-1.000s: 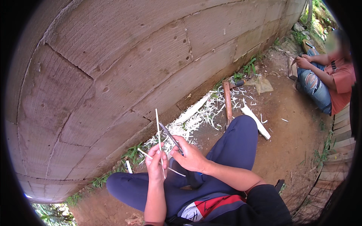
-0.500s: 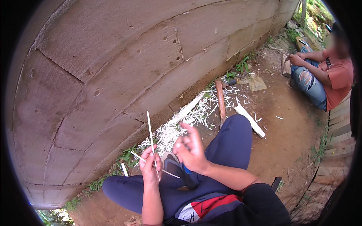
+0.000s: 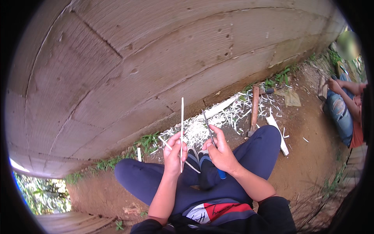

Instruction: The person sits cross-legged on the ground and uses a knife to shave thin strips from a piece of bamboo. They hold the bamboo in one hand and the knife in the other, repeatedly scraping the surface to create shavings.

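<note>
My left hand (image 3: 174, 156) is closed around two thin pale wooden sticks. One stick (image 3: 182, 117) points straight up past the fingers. The other stick (image 3: 165, 142) crosses it at a slant, its lower end showing beyond the palm. To the right, my right hand (image 3: 224, 154) grips a knife (image 3: 207, 124) with a narrow dark blade pointing up and to the left. A blue handle end (image 3: 222, 174) shows below that hand. The blade and the upright stick are apart. Both hands are above my crossed legs.
White wood shavings (image 3: 196, 132) lie along the base of the wall (image 3: 156, 70). A split wooden piece (image 3: 220, 107) lies among them. Right of it are a wooden-handled hammer-like tool (image 3: 254, 105) and another pale wood piece (image 3: 277, 134). Another person (image 3: 339, 113) sits at the far right.
My right hand has turned from spread fingers to a grip that shows the dark blade. Both hands appear farther right, as the view has shifted. The sticks remain in my left hand.
</note>
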Demonstrator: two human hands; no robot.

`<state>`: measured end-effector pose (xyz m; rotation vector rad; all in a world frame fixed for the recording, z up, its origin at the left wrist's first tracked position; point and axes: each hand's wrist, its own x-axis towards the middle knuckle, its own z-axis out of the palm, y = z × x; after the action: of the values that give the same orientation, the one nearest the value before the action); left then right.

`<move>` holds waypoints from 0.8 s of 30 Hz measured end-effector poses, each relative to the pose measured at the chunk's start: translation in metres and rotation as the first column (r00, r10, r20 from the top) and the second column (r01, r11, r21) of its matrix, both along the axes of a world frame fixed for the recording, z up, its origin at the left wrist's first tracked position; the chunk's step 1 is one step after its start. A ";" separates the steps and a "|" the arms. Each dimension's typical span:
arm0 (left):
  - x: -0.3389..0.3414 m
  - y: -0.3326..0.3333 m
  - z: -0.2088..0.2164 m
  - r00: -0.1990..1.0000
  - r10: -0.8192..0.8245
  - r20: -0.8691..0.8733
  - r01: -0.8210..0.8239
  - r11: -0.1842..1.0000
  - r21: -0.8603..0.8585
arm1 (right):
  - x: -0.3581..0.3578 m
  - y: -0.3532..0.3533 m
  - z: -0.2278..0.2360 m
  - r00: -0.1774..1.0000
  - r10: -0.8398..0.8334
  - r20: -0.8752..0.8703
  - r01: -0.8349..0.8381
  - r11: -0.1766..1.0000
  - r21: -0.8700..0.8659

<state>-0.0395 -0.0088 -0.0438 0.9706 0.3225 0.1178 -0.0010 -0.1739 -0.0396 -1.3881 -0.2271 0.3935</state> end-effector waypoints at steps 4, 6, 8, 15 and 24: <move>0.002 0.002 -0.001 0.998 0.052 0.033 -0.054 0.997 0.055 | -0.020 0.011 -0.004 0.960 0.105 0.258 -0.043 0.971 -0.236; 0.002 0.007 -0.011 0.998 0.040 0.053 -0.042 0.999 0.032 | -0.022 0.011 0.007 0.950 0.212 0.228 -0.137 0.942 -0.306; -0.001 0.009 -0.011 0.998 0.053 0.034 -0.053 0.998 0.016 | -0.030 0.016 0.006 0.943 0.269 0.196 -0.179 0.906 -0.383; -0.004 0.009 -0.004 0.999 0.024 0.037 -0.022 0.999 -0.029 | -0.036 0.021 -0.003 0.930 0.311 0.194 -0.221 0.898 -0.380; -0.004 0.015 -0.009 0.999 0.008 0.032 -0.007 0.999 -0.031 | -0.046 0.033 -0.004 0.935 0.243 0.256 -0.147 0.927 -0.344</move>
<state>-0.0436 0.0057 -0.0524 0.9362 0.2980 0.1343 -0.0471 -0.1408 -0.0441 -1.7531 -0.5738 0.4004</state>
